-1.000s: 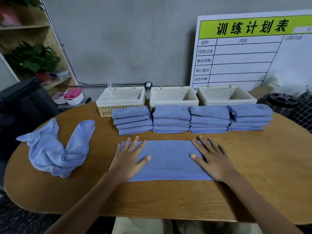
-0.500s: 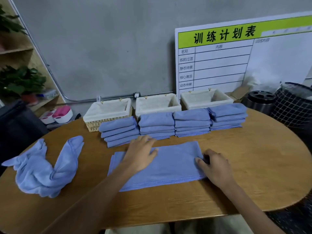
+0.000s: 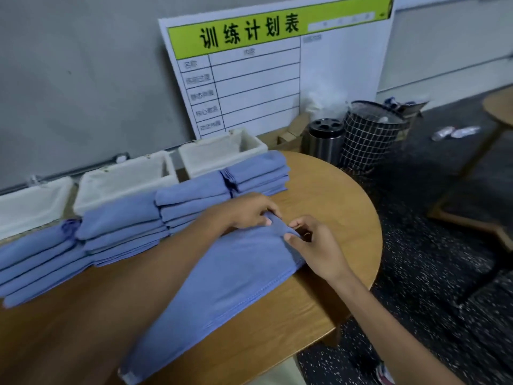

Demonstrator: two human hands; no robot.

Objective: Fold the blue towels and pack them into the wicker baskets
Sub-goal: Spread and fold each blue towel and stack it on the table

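Both hands are working the far right end of the towel (image 3: 222, 287), which lies flat on the table (image 3: 333, 195) as a long strip running from the near left edge up toward the right end. The left hand (image 3: 249, 211) reaches across over the strip and pinches the towel's far corner, fingers curled down onto the cloth. The right hand (image 3: 313, 245) sits just beside it on the same end, thumb and fingertips pinching the edge of the fabric, so the two hands are nearly touching each other. Right behind the strip there's a row of four stacks (image 3: 125, 226) of folded blue towels, sitting side by side and touching; the left forearm crosses in front of the third one. Behind those, along the wall, are three baskets (image 3: 125, 179) with white cloth liners, and what shows of their insides looks like just liner, no towels. A white board (image 3: 263, 73) with a green header and Chinese text leans on the wall behind the right-hand basket. Off the table's right end, on the dark speckled floor, stand a steel bin (image 3: 324, 140) and a black grid-pattern hamper (image 3: 369, 137), touching or close to it. Part of another wooden table (image 3: 499, 107) pokes in at the far right.
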